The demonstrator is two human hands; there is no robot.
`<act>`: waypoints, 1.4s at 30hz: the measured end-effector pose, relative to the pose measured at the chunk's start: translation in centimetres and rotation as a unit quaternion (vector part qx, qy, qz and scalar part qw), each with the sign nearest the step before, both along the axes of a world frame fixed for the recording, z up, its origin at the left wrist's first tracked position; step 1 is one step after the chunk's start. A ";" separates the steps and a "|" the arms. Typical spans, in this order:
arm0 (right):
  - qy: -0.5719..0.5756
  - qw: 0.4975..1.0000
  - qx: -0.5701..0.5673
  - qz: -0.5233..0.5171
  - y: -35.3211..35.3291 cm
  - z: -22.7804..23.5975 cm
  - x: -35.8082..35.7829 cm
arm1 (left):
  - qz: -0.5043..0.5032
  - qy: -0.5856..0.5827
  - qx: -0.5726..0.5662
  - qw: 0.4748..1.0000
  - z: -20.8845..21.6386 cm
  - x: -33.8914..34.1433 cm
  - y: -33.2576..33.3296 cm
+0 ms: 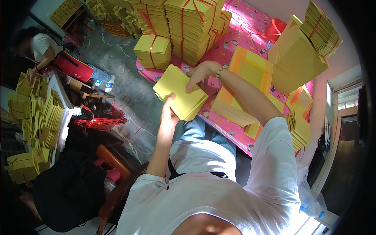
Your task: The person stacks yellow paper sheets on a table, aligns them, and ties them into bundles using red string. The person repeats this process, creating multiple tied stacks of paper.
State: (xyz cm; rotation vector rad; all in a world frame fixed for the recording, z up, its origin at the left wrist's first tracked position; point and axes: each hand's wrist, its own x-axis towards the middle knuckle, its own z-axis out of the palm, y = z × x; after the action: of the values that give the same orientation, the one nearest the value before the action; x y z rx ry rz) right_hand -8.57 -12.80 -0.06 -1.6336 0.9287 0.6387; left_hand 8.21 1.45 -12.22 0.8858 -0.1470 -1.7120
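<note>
In front of my body, a squared stack of yellow paper (182, 92) is held between both hands, slightly fanned at its edges. My left hand (167, 112) grips the near left side, its thumb on top and its fingers mostly hidden underneath. At the far right side my right hand (202, 74), with a beaded bracelet on the wrist, closes on the stack with the thumb lying over the top sheet. Just right of it, a large block of yellow paper with orange bands (244, 78) rests on the pink patterned tabletop (250, 37).
Tall yellow bundles tied with red strips (192, 29) stand behind the stack. A yellow carton (293, 55) and a red basin (275, 29) are at the right. Leftward, a co-worker (47, 49) handles yellow paper at a white table (58, 84); red strips (102, 119) lie below.
</note>
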 end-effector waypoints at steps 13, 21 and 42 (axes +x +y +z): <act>-0.304 0.913 -0.238 -0.131 8.3 9.0 -4.2 | -0.010 0.047 -0.218 0.975 11.2 0.6 1.2; -0.390 0.731 -0.488 -0.273 15.7 9.7 -12.8 | -0.201 -0.170 -0.419 0.869 16.0 -6.1 -2.6; -0.366 0.689 -0.521 -0.347 17.9 5.5 -18.3 | -0.213 -0.316 -0.547 0.745 14.5 -13.9 -4.3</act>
State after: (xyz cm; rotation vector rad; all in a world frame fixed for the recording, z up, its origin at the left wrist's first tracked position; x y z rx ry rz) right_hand -26.87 5.12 5.41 -1.9623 1.2188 -1.2508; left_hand -5.74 -2.83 2.31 0.4632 -1.7402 -1.2602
